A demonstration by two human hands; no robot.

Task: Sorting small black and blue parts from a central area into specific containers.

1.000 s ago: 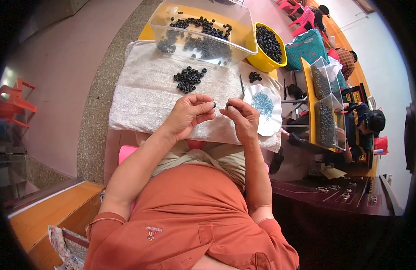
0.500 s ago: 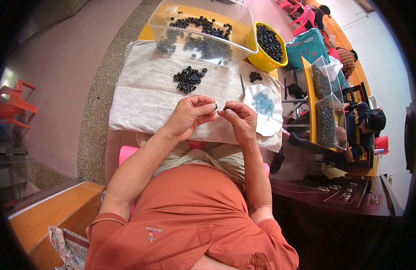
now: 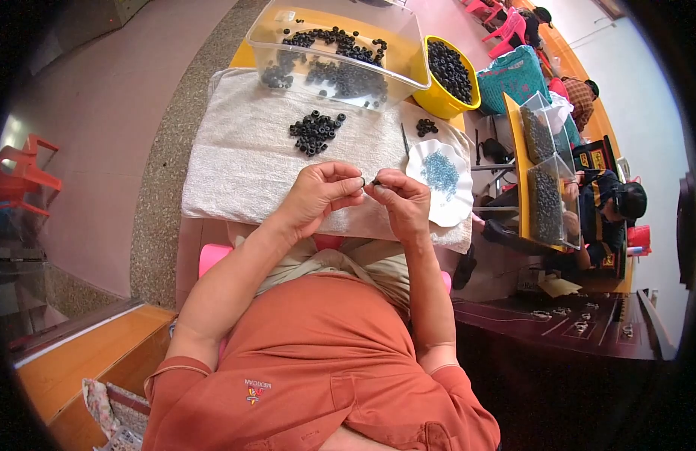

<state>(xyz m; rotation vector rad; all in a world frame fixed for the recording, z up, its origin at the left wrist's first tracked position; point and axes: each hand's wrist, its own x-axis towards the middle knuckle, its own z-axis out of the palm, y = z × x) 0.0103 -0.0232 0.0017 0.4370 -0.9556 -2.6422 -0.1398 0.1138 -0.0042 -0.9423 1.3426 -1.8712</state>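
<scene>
Close together over the near part of the white towel [image 3: 227, 150], both my hands are pinching. My left hand [image 3: 318, 197] grips a small black ring-shaped part between thumb and forefinger. My right hand [image 3: 404, 203] pinches a small dark piece, mostly hidden by the fingertips, close beside that ring. Beyond my hands lies a heap of black ring-like parts [image 3: 316, 134], with a smaller black cluster [image 3: 427, 127] to the right. A white scalloped plate [image 3: 454, 213] holds tiny pale-blue pieces [image 3: 440, 173]. A thin dark tool, perhaps tweezers [image 3: 406, 140], lies by the plate.
A clear plastic bin [image 3: 336, 64] with black parts stands at the back, beside a yellow tub [image 3: 472, 105] full of them. On the right, a person in a dark cap [image 3: 630, 201] sits by clear boxes of dark parts [image 3: 545, 207]. A red chair [image 3: 24, 177] stands far left.
My hands have barely moved; the fingertips shift slightly around the small pieces. The co-worker's hand on the right has moved a little near the clear boxes.
</scene>
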